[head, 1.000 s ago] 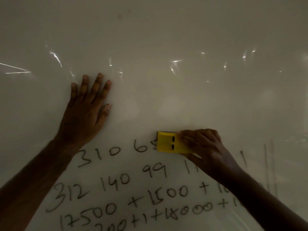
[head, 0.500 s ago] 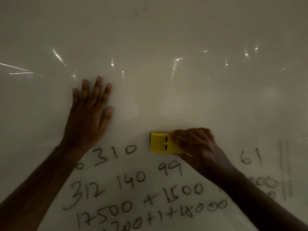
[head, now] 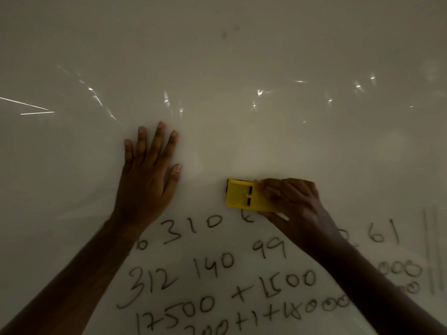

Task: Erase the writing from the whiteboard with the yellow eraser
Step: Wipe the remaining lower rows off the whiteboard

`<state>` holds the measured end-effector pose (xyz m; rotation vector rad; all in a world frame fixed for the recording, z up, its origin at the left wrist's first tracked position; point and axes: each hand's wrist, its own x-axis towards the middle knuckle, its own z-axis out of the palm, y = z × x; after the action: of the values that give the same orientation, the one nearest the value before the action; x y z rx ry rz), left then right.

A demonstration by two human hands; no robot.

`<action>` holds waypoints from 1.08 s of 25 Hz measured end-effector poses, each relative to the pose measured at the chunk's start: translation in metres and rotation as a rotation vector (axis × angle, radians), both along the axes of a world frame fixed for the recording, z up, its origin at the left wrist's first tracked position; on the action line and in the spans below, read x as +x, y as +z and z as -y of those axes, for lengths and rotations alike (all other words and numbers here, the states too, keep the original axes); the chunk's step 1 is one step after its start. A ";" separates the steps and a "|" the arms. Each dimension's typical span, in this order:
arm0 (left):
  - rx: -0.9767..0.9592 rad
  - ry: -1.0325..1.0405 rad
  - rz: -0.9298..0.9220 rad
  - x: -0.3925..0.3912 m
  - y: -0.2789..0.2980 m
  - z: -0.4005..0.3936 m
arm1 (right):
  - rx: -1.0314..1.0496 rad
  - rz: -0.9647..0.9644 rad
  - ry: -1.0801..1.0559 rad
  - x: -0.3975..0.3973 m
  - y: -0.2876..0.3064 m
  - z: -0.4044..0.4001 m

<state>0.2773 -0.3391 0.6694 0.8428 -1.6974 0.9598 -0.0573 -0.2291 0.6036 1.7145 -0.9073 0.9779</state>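
Head view: right hand (head: 297, 204) presses yellow eraser (head: 244, 195) against whiteboard (head: 242, 56).

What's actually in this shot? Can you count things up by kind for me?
Hands: 2, the left hand flat on the board, the right hand holding the eraser
Yellow eraser: 1
Whiteboard, with handwritten numbers in its lower part: 1
Total: 4

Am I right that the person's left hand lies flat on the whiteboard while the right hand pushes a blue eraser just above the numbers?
Nearly. The eraser is yellow, not blue, as the head view shows. The rest holds: the left hand lies flat on the whiteboard, and the right hand pushes it just above the numbers.
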 end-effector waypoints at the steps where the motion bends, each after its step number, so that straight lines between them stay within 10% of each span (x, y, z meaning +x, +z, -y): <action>1: 0.007 -0.002 -0.010 0.002 -0.001 0.000 | 0.015 -0.038 0.006 -0.001 -0.008 -0.001; 20: 0.017 -0.001 -0.037 0.059 -0.017 0.013 | 0.092 -0.142 -0.094 0.013 -0.049 -0.013; 27: 0.022 -0.005 -0.050 0.058 -0.022 0.012 | 0.020 0.102 -0.149 0.009 0.005 -0.011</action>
<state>0.3349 -0.3513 0.6476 0.8698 -1.6695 0.9116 -0.0480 -0.2177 0.6089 1.6005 -1.0976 0.9661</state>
